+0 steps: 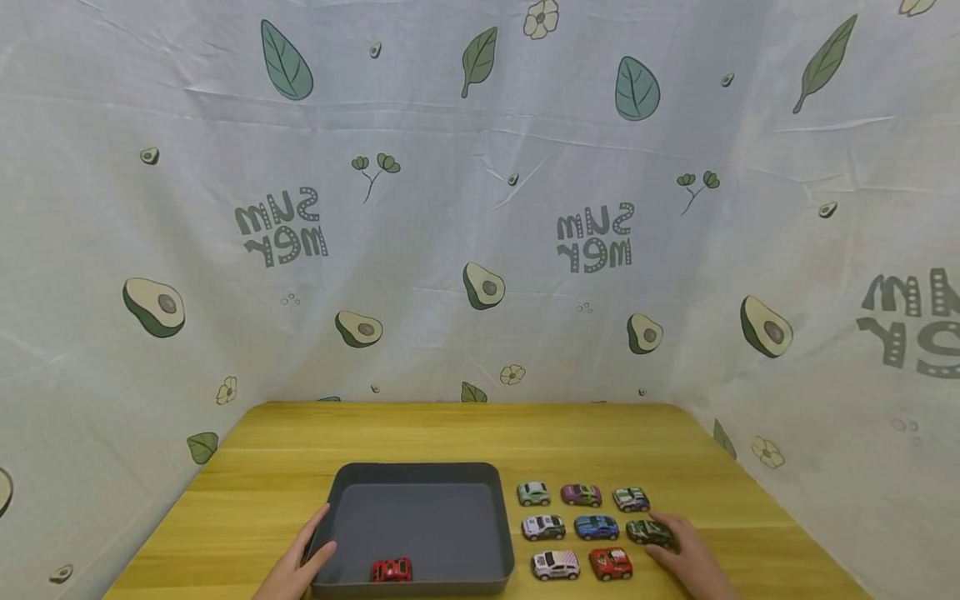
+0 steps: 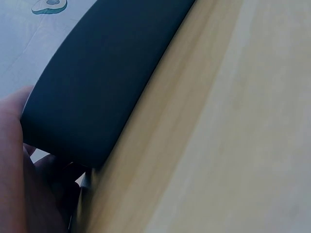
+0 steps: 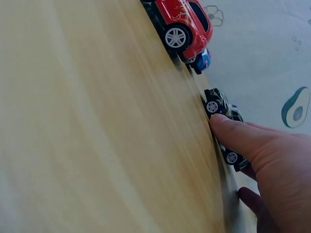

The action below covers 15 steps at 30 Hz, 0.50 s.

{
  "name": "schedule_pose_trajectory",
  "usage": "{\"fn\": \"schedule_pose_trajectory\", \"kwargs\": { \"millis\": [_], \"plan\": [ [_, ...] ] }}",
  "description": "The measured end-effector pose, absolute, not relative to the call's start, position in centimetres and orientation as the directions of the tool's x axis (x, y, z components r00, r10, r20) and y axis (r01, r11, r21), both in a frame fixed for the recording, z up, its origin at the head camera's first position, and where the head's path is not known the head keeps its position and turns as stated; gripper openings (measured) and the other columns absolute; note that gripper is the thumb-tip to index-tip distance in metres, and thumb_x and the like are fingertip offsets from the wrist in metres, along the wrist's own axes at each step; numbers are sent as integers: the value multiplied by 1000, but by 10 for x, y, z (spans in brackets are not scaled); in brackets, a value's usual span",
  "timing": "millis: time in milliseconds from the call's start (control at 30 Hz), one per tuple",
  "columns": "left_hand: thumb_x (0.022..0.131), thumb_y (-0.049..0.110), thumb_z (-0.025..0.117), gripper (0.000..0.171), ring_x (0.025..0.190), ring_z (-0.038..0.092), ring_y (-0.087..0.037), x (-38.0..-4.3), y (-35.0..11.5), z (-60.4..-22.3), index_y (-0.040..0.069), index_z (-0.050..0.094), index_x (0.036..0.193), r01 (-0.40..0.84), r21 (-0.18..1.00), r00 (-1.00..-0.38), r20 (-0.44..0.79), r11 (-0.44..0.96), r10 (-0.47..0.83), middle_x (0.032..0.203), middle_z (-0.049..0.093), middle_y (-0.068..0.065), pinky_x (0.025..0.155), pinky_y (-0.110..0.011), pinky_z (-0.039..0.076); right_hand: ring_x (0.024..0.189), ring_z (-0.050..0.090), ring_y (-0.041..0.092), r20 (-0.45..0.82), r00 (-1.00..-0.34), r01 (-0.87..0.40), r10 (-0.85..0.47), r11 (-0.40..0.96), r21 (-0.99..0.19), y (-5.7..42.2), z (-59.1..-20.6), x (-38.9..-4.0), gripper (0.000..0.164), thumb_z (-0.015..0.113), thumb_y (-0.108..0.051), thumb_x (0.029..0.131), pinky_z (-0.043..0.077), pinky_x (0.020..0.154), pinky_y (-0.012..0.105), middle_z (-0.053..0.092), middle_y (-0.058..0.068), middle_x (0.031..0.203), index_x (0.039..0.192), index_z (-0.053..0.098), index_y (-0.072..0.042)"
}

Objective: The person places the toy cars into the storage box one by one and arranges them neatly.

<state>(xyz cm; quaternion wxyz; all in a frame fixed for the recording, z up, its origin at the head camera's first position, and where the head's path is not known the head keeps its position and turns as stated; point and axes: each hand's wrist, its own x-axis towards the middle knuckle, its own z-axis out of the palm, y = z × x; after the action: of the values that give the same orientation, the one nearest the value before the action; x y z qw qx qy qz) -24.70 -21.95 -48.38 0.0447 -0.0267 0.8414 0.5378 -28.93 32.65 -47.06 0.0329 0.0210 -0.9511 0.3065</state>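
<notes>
In the head view I saw the left hand (image 1: 295, 560) gripping the side of the dark tray (image 1: 423, 525), a red car (image 1: 392, 570) inside; the right hand (image 1: 692, 554) pinched the camouflage car (image 1: 648, 532) ending the middle row (image 1: 596, 527). Left wrist: the hand hugged the tray. Right wrist: a thumb (image 3: 237, 134) pressed the car's side.

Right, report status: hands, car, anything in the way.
Left hand gripping gray tray. Right hand pinching dark green car. Blue car stands between it and the tray.
</notes>
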Motion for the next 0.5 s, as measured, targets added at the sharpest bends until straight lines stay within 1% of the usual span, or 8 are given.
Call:
{"fn": "schedule_pose_trajectory", "kwargs": {
  "millis": [67, 200, 333, 500],
  "plan": [
    [92, 42, 47, 72, 131, 12, -54, -247, -220, -484, 6, 15, 146, -86, 905, -995, -99, 417, 9, 147, 12, -30, 92, -68, 34, 114, 42, 51, 72, -997, -57, -19, 816, -575, 327, -471, -291, 71, 70, -38, 75, 39, 95, 63, 48, 29, 120, 124, 48, 8],
    [92, 41, 47, 72, 131, 13, -54, -247, -220, -484, 6, 15, 146, -77, 902, -996, -88, 425, 8, 147, 12, -31, 92, -67, 35, 112, 44, 49, 69, -997, -54, -17, 817, -575, 328, -472, -293, 65, 69, -36, 76, 41, 94, 59, 52, 25, 116, 120, 51, 8],
    [91, 41, 48, 73, 131, 13, -54, -247, -220, -484, 5, 15, 146, -75, 902, -996, -87, 425, 8, 147, 13, -31, 92, -67, 35, 111, 45, 49, 39, -999, -23, -1, 816, -577, 327, -471, -295, 64, 69, -37, 76, 43, 92, 57, 53, 29, 115, 116, 52, 9],
    [92, 40, 48, 73, 131, 13, -54, -246, -220, -484, 5, 15, 146, -71, 909, -996, -84, 412, 13, 147, 12, -31, 92, -66, 36, 112, 45, 50, 2, -1000, 20, 26, 813, -582, 325, -470, -295, 64, 70, -38, 74, 45, 89, 56, 51, 33, 117, 114, 52, 9]
  ]
}}
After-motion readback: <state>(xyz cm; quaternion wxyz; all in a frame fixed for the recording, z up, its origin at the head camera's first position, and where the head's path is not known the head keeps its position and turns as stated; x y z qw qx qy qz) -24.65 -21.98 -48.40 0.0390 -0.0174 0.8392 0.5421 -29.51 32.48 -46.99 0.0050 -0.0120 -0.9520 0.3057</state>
